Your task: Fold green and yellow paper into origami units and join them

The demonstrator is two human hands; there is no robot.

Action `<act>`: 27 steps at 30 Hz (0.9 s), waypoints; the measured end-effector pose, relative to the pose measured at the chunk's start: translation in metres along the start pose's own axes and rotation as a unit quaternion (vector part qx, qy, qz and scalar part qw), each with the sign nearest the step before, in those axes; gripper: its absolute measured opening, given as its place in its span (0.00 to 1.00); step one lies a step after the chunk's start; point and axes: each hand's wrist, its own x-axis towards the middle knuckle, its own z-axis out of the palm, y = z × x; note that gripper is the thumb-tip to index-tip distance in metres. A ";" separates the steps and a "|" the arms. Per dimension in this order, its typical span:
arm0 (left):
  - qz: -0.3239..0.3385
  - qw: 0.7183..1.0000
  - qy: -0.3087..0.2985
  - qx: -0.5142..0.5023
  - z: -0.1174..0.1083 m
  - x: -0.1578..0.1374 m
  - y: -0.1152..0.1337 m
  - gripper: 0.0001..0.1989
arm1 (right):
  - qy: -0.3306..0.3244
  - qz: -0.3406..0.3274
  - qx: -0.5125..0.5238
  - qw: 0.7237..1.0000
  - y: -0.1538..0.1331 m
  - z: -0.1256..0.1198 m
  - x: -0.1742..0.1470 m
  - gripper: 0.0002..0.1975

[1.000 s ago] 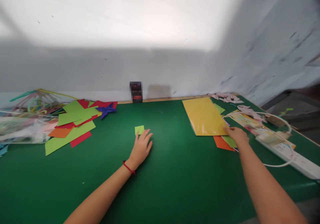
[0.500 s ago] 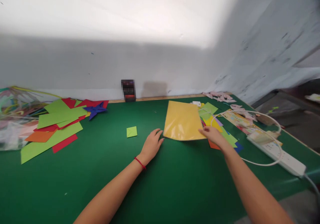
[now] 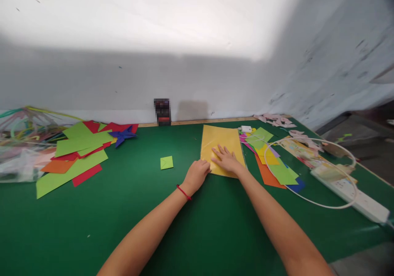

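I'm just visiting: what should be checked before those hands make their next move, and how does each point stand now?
1. Right hand resting on the yellow sheet: ok.
2. Left hand at its near left corner: ok.
3. Small green square apart from both hands: ok.
4. White cable off the right hand: ok.
5. Loose papers on the right neatly stacked: not ok, spread out.
6. Left hand's grip: cannot tell.

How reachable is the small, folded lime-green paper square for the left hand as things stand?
Probably yes: only bare green tabletop lies between the left hand and the square; the hand would first leave the flat yellow packet.
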 end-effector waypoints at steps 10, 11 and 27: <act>0.017 0.997 -0.052 0.046 -0.010 -0.004 0.010 0.08 | -0.047 0.007 -0.014 0.999 0.004 -0.003 0.013 0.35; 0.009 0.997 -0.052 0.054 -0.007 0.003 0.014 0.13 | -0.052 -0.001 -0.017 0.998 0.005 -0.005 0.014 0.36; 0.220 0.969 -0.103 0.050 0.011 0.005 0.028 0.08 | -0.117 -0.044 -0.051 0.991 0.006 -0.030 0.019 0.37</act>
